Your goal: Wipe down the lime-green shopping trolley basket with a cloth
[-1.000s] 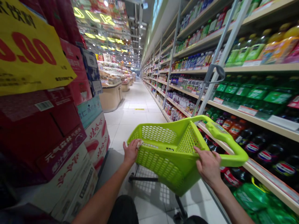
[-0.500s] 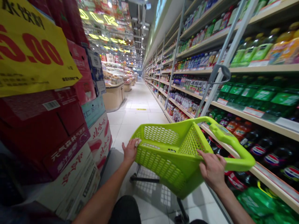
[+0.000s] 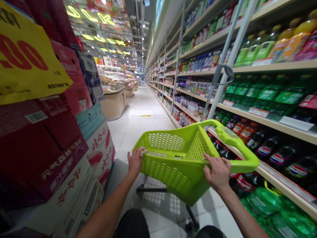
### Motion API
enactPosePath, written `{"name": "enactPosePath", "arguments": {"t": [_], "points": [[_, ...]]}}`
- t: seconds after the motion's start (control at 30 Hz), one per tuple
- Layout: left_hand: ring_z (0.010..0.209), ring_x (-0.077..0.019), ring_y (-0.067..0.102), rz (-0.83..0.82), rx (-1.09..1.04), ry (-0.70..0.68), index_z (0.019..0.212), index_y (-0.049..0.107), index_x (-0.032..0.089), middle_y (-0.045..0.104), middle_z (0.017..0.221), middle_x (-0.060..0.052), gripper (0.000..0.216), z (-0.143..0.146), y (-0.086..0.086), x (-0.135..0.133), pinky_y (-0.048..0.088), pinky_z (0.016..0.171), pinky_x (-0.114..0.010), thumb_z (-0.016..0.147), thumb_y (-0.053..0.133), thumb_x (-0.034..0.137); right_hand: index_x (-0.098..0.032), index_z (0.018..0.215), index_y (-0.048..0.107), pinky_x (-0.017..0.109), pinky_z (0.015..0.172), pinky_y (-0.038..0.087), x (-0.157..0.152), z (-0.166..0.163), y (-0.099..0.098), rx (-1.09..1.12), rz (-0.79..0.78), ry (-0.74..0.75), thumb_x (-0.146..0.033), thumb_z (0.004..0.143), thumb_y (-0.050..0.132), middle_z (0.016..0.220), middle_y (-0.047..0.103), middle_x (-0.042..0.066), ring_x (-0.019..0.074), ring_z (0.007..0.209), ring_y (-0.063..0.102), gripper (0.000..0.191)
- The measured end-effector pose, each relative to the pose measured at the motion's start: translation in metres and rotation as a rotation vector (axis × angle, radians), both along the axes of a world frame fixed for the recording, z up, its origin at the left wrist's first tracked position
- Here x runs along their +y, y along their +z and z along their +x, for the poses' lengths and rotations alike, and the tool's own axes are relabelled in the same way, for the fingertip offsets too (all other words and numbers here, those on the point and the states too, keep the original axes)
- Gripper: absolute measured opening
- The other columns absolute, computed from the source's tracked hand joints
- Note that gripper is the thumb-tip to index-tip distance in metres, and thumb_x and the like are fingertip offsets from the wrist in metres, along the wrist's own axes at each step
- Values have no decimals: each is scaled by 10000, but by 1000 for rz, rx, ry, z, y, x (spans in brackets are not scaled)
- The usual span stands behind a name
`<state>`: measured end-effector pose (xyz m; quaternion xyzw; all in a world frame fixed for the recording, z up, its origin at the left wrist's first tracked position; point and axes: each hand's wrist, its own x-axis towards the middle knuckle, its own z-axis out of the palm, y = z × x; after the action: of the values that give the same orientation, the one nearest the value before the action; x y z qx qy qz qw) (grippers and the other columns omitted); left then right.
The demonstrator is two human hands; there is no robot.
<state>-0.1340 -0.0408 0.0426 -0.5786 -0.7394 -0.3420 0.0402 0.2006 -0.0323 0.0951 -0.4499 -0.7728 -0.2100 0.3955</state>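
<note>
A lime green plastic shopping basket point(image 3: 173, 165) sits tilted on a wheeled frame point(image 3: 158, 190) in a store aisle. My left hand point(image 3: 135, 161) grips the basket's left rim corner, with a small white wad tucked under its fingers. My right hand point(image 3: 218, 172) is closed on the right rim, just below the curved green handle point(image 3: 237, 145). The basket's inside looks empty.
Stacked red and white cartons point(image 3: 61, 145) with a yellow price sign point(image 3: 27, 62) crowd the left. Shelves of soft-drink bottles point(image 3: 267, 102) line the right, close to the handle. The tiled aisle point(image 3: 143, 115) runs ahead, with a display counter point(image 3: 114, 102) at far left.
The view has shifted a little. Both hands keep the same hold on the basket, which has slid slightly left and down in the picture.
</note>
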Motion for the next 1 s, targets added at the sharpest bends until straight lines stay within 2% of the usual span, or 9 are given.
{"name": "enactPosePath", "arguments": {"t": [0.2,0.3,0.4,0.47,0.67,0.73,0.8,0.9,1.0], "points": [[1259,-162,323,105,139,-432,1152,495,250,443,1323,-34,485,102,-2,0,165,1062,-458,735,377,32,-203,1093,533,374,882,250,1,-4,2,12,-16,-23,-174,724,449,789,636,4,181,776,548,379],[1234,-165,369,73,191,-417,1142,503,280,463,1309,-24,497,74,-4,-1,123,1066,-490,743,363,20,-204,1097,533,372,888,255,1,-1,2,-14,-10,0,-170,725,451,786,636,6,182,790,550,382],[1201,-195,416,45,142,-115,1092,539,257,504,1269,-43,481,17,-6,0,158,1050,-520,721,357,10,-217,1123,525,376,900,249,0,-1,2,-19,-34,14,-159,716,449,808,636,5,186,818,548,418],[1203,-210,413,36,129,-40,1074,548,234,500,1271,-61,461,6,-5,0,190,1034,-531,716,360,12,-218,1131,522,379,899,247,-1,-2,1,-10,-37,-2,-160,712,454,805,635,2,186,817,546,428],[1245,-169,354,98,199,-448,1184,469,248,451,1317,-57,501,100,0,0,173,1056,-487,752,366,17,-206,1138,505,378,898,253,0,-1,0,-51,-20,7,-199,727,466,827,634,11,187,816,547,413],[1239,-172,362,107,207,-480,1187,464,258,445,1322,-57,488,104,0,1,152,1057,-498,766,368,29,-207,1152,495,377,904,254,-1,2,1,-72,-29,21,-193,730,463,853,636,18,189,837,548,424],[1213,-177,399,74,179,-395,1154,491,271,475,1297,-44,485,78,-2,2,136,1055,-513,757,369,20,-211,1173,483,375,907,257,-2,6,1,-87,-36,27,-181,724,464,877,635,20,191,852,547,451],[1194,-193,419,34,60,-74,1118,517,266,512,1261,-33,496,21,-4,4,162,1046,-512,722,368,6,-217,1196,471,382,907,259,-3,7,0,-93,-26,27,-182,709,476,884,632,16,193,852,546,489],[1201,-214,404,26,19,5,1118,518,234,516,1252,-62,499,17,1,5,185,1025,-533,706,354,3,-221,1222,449,394,906,258,-3,3,-1,-77,-18,25,-195,704,479,869,628,11,196,843,545,520]]}}
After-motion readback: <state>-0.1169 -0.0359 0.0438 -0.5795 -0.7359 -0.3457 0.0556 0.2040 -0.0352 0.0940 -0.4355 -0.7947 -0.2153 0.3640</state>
